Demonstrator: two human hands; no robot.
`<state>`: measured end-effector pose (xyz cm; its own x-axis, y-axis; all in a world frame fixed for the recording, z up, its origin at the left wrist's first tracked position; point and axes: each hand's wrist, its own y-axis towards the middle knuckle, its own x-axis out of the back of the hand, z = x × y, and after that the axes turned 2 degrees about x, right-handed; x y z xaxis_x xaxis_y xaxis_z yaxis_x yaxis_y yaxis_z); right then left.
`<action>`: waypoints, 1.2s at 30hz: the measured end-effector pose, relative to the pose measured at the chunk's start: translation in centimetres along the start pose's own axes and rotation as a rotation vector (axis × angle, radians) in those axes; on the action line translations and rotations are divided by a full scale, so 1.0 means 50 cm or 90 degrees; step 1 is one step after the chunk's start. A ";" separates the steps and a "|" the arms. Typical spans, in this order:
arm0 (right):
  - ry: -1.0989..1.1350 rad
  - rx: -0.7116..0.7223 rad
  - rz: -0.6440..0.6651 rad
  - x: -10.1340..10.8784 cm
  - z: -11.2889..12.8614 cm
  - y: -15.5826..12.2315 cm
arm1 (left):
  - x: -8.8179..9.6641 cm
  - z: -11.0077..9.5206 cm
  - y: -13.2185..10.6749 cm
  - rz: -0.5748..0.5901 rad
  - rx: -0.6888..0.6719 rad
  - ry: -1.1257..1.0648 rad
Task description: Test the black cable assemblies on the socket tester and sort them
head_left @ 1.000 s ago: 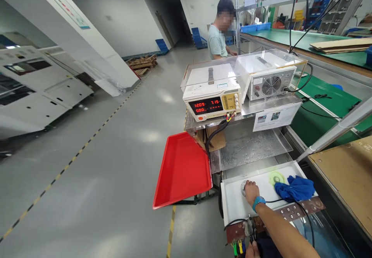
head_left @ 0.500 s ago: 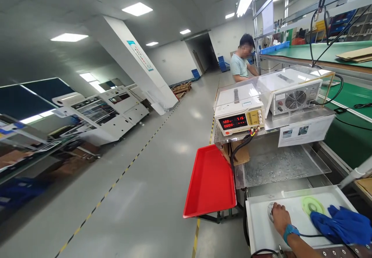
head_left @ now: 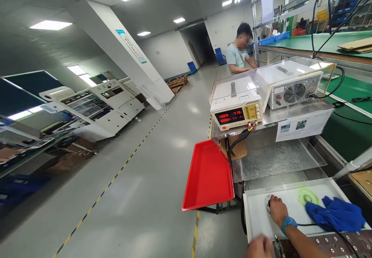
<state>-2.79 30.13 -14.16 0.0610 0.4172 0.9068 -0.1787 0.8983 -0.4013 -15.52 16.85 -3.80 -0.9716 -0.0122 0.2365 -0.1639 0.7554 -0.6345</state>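
On the white tray (head_left: 256,217), the right hand (head_left: 278,210) curls its fingers against a round white piece (head_left: 266,204); whether they grip it, or how the blurred left hand (head_left: 260,247) is set, I cannot tell. Blue cloth (head_left: 337,213) lies rightward; grey floor (head_left: 154,180) stretches left beyond a red tray (head_left: 207,176).

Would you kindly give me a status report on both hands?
Right hand on round white piece. Left hand blurred, near white tray's corner. Blue cloth apart from both hands.
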 end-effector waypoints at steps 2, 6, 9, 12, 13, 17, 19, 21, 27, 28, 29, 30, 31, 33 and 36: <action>0.002 -0.004 -0.003 0.002 0.004 -0.002 | 0.086 -0.127 0.052 -0.123 -0.168 0.098; 0.002 -0.006 -0.012 0.000 0.009 -0.003 | 0.223 -0.435 0.152 -0.378 -0.477 0.292; -0.008 -0.016 -0.027 -0.003 0.014 -0.004 | 0.259 -0.585 0.211 -0.435 -0.498 0.414; -0.002 -0.027 -0.030 -0.004 0.017 -0.003 | 0.257 -0.629 0.259 -0.453 -0.477 0.472; 0.007 -0.028 -0.027 -0.005 0.017 -0.002 | 0.254 -0.629 0.273 -0.459 -0.473 0.478; 0.039 -0.026 -0.025 -0.008 0.015 0.002 | 0.249 -0.605 0.316 -0.478 -0.510 0.451; 0.040 -0.032 -0.030 -0.011 0.015 0.004 | 0.247 -0.593 0.330 -0.468 -0.524 0.404; 0.036 -0.036 -0.025 -0.013 0.015 0.006 | 0.245 -0.586 0.338 -0.457 -0.510 0.357; 0.027 -0.026 -0.006 -0.005 0.013 0.004 | 0.266 -0.606 0.312 -0.402 -0.484 0.253; 0.030 -0.026 -0.005 -0.003 0.013 0.003 | 0.270 -0.601 0.296 -0.381 -0.496 0.222; 0.033 -0.027 -0.005 -0.003 0.013 0.002 | 0.271 -0.586 0.275 -0.362 -0.507 0.186; 0.035 -0.029 -0.008 -0.003 0.013 0.002 | 0.266 -0.559 0.251 -0.347 -0.513 0.147; 0.036 -0.030 -0.012 -0.006 0.013 0.002 | 0.253 -0.518 0.223 -0.331 -0.512 0.113; 0.030 -0.030 -0.025 -0.013 0.013 0.003 | 0.204 -0.395 0.165 -0.291 -0.453 0.070; 0.019 -0.024 -0.030 -0.024 0.014 0.008 | 0.092 -0.163 0.081 -0.174 -0.213 0.071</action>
<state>-3.59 29.88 -15.31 0.0975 0.3771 0.9210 -0.1381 0.9216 -0.3627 -19.26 25.22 0.72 -0.8728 -0.1840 0.4521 -0.3298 0.9051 -0.2684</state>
